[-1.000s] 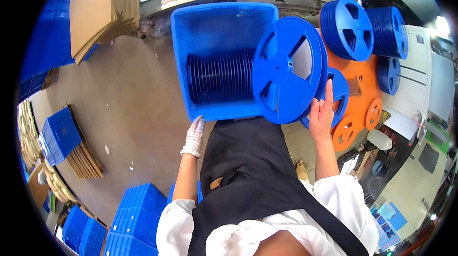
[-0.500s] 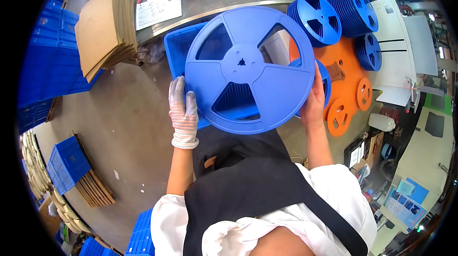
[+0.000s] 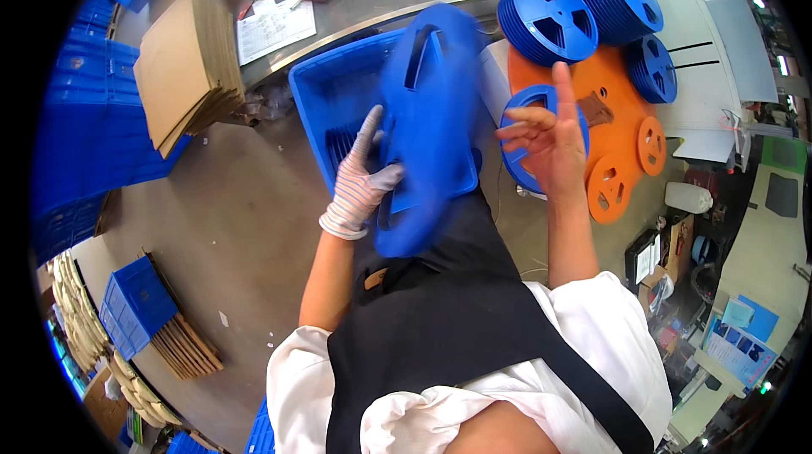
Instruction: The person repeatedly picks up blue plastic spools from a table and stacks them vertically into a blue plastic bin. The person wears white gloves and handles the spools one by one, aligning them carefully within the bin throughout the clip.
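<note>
Ctr of frame: L hand grips blue reel, now tilted & blurred vs face-on b4; R hand, ctr-right, off it, splayed.

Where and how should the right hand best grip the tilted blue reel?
Probably by its outer rim, from the right: the blue reel is a disc tilted steeply, the open right hand is on that side, and the left hand is at its left edge. Blur hides finer detail.

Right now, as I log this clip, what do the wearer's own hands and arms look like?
The left hand wears a pale knit glove with thin stripes; the right hand is ungloved. Loose white sleeves end near the elbows, leaving the forearms bare.
</note>
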The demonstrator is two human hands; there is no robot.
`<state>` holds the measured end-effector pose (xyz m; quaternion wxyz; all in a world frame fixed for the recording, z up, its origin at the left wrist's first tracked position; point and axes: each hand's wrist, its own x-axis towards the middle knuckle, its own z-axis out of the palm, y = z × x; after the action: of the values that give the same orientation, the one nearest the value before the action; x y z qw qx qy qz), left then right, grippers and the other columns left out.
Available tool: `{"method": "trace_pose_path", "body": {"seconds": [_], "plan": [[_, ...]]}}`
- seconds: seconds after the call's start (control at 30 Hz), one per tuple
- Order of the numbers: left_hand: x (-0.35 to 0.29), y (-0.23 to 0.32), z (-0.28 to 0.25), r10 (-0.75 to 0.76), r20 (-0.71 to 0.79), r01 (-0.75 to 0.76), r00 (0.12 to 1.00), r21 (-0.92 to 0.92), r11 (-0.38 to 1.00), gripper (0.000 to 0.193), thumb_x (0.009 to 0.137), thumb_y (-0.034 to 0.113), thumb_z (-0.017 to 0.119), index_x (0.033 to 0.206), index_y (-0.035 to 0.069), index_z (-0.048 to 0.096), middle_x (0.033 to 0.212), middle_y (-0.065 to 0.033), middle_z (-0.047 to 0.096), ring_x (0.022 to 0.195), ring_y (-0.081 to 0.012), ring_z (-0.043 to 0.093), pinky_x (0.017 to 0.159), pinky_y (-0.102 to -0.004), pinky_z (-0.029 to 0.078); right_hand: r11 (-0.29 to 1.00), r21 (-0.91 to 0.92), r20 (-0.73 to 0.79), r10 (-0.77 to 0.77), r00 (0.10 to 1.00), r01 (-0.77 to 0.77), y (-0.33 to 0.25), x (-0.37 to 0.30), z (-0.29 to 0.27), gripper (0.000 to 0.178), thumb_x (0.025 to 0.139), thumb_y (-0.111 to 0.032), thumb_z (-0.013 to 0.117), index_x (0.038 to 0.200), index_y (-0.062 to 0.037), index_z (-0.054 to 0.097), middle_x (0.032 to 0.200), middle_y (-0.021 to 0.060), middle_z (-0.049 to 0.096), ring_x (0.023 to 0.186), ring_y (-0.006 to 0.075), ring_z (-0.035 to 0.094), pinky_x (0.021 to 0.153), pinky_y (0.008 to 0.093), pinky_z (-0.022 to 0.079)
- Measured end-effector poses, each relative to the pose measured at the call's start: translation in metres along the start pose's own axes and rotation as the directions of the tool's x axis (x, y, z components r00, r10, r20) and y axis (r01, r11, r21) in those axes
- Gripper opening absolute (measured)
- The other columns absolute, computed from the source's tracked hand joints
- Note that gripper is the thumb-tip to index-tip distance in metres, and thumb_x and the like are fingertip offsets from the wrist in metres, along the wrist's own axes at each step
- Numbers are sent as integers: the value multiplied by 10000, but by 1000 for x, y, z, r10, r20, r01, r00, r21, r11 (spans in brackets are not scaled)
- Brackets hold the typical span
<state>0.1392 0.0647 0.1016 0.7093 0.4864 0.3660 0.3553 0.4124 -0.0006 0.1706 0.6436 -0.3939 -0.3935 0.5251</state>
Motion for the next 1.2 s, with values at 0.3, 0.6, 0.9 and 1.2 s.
{"method": "trace_pose_path", "body": {"seconds": [0.3,0.6,0.9,1.2], "plan": [[-22,-1,19,-53,254,258,966,-960,104,767,827,572,653,1227,-64,499,1074,-141,611,1109,-303,610,1154,-397,352,957,-194,-398,123,909,-214,32,-32,-14,500,1048,-360,401,1418,-25,422,1178,184,648,989,232,676,770,289,549],[-17,-21,17,26,258,257,966,-966,19,812,919,618,482,1359,-63,442,1219,-212,580,1159,-365,585,1139,-461,358,834,-550,-212,-77,974,-54,45,-42,-14,559,995,-428,503,1378,-21,470,1342,159,557,1239,263,537,976,379,455],[1,-51,19,-118,311,318,943,-947,47,769,927,590,483,1355,-50,465,1259,-207,587,1166,-347,589,1129,-435,376,232,-869,473,131,871,437,45,-28,-5,669,847,-576,611,1321,-106,570,1404,101,509,1356,308,410,1133,499,273],[29,-80,22,-331,327,410,885,-884,223,758,944,633,406,1386,19,456,1264,-208,587,1121,-331,609,1048,-459,454,384,-810,541,197,818,443,83,-17,-22,430,723,-405,748,980,-85,617,943,76,630,973,282,606,1012,454,419]]}}
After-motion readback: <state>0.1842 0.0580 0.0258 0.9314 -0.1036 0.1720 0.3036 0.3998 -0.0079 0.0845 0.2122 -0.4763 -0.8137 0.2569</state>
